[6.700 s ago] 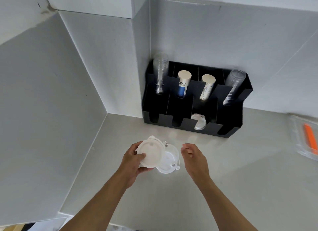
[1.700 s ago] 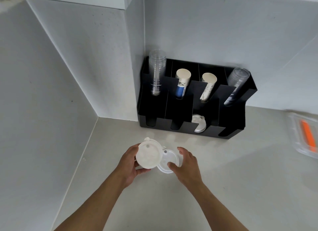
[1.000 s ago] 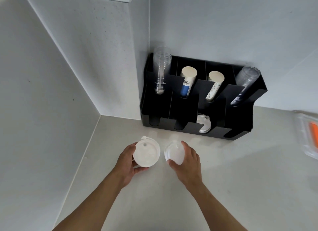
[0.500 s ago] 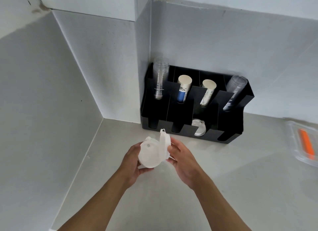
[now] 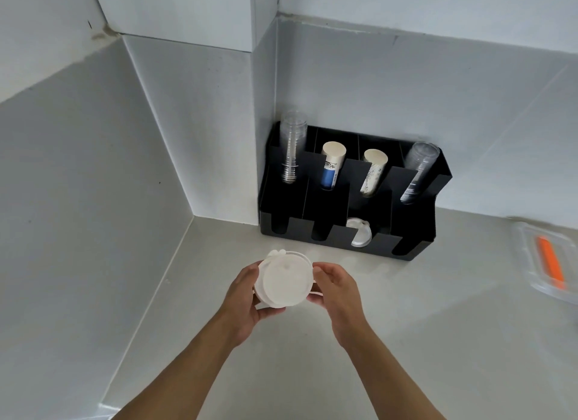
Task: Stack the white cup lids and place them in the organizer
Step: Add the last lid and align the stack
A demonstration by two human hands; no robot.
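Note:
A stack of white cup lids point(image 5: 283, 282) is held above the counter between both hands. My left hand point(image 5: 242, 297) cups its left and lower edge. My right hand point(image 5: 336, 286) grips its right edge with the fingertips. The black organizer point(image 5: 413, 222) stands against the back wall beyond the hands. One white lid point(image 5: 359, 235) lies in its third lower slot from the left. The other lower slots look dark and I see nothing in them.
The organizer's upper row holds two stacks of clear cups point(image 5: 292, 147) and two stacks of paper cups point(image 5: 331, 166). A clear plastic container point(image 5: 550, 260) with an orange item lies at the right edge. Walls close in on the left and back.
The lid that my right hand lifted from the counter has been laid onto the stack in my left hand. Both hands now hold the stack together.

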